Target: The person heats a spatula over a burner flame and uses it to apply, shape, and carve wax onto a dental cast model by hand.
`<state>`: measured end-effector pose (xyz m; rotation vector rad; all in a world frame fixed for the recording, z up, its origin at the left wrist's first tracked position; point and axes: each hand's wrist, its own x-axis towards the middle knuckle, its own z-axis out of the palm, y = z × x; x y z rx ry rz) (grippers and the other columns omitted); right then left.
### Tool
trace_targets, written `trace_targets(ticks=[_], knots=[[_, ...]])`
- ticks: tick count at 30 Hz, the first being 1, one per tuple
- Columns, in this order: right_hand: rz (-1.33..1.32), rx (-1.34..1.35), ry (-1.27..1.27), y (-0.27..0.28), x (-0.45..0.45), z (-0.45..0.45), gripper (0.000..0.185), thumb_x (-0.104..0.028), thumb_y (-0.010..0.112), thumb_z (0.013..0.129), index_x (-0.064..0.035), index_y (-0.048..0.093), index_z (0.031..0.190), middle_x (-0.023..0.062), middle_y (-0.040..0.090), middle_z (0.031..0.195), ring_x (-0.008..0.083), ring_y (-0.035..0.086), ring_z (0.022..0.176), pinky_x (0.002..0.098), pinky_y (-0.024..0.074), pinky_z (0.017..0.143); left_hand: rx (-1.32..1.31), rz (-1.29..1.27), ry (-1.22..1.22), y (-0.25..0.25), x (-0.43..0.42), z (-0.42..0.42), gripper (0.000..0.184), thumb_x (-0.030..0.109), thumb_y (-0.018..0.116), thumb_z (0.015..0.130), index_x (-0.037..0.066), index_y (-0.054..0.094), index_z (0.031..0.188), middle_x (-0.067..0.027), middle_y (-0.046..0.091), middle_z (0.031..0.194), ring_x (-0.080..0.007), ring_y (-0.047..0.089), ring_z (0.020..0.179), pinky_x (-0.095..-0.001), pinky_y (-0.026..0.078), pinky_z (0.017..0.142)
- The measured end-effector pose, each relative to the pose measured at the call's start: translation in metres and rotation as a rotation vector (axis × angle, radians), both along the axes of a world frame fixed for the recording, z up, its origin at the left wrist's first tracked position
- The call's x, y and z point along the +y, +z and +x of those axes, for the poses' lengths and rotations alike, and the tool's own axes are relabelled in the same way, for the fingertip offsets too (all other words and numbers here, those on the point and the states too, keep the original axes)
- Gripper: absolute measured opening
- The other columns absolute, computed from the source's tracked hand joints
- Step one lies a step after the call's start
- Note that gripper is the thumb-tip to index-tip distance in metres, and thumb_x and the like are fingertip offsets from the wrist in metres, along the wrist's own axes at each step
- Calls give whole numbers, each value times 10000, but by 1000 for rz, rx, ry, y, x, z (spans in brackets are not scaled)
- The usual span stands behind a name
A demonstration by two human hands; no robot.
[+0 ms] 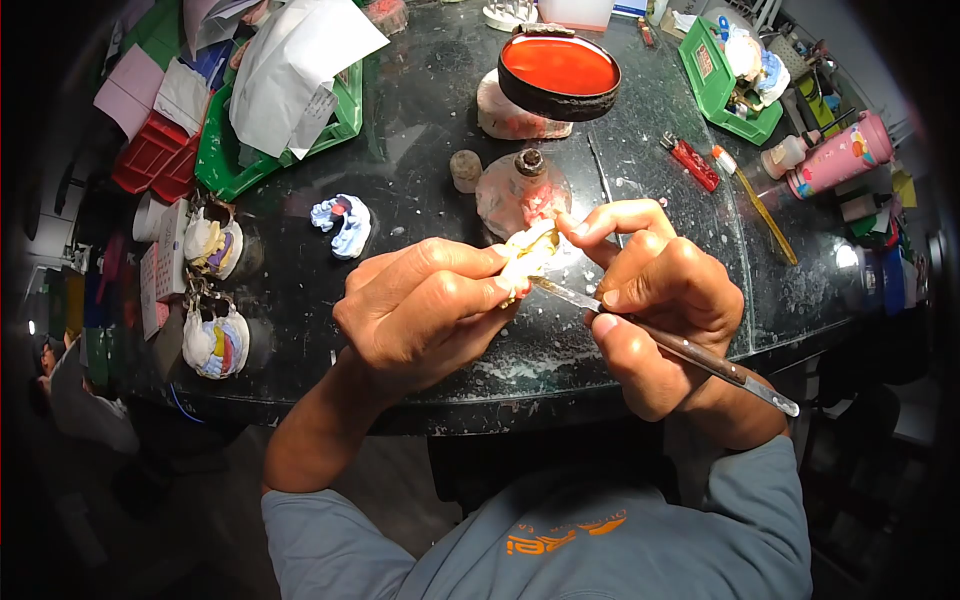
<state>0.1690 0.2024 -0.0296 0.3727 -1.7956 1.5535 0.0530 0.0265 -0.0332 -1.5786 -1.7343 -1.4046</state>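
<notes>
Between both hands is a small pale yellow dental piece [528, 256] with a bit of red at its lower end. My left hand [425, 305] pinches it from the left. In my right hand [665, 300] lies a wooden-handled knife [690, 350], its metal blade touching the piece's lower right side. The right index fingertip is at the piece's upper edge. Just beyond the hands stands a glass burner [500, 190] with a metal neck. A dark round dish of red wax [560, 68] sits tilted above a whitish block [505, 112].
At left are a blue-white dental cast [341, 225], two mounted casts [212, 245] and a green tray [222, 165] with papers. Farther right lie a red tool [692, 165], a yellow-handled brush [765, 215], a pink bottle [840, 157] and another green tray [712, 100].
</notes>
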Motion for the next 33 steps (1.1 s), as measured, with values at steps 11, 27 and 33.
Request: trace_targets(ticks=[11,27,33], knots=[[42,-71,103,6,3,4,138,47,594,709,-25,525,804,74,561,697,310,560,999,543,458,995,18,-23,-22,-1,-2,-1,296,-24,878,641,39,641,808,-118,700,820,-219,722,697,-299,588,579],[31,48,39,3,1,-2,129,35,608,623,-8,532,718,83,579,671,324,635,894,439,555,851,59,-30,-21,3,-4,1,384,-11,911,631,60,611,859,-140,702,860,-240,733,736,-328,616,621],[48,5,47,5,1,1,140,44,609,618,-18,533,719,83,584,662,324,644,873,458,543,871,60,46,-20,3,1,2,230,-41,844,684,24,645,781,-103,676,802,-214,715,669,-289,597,558]])
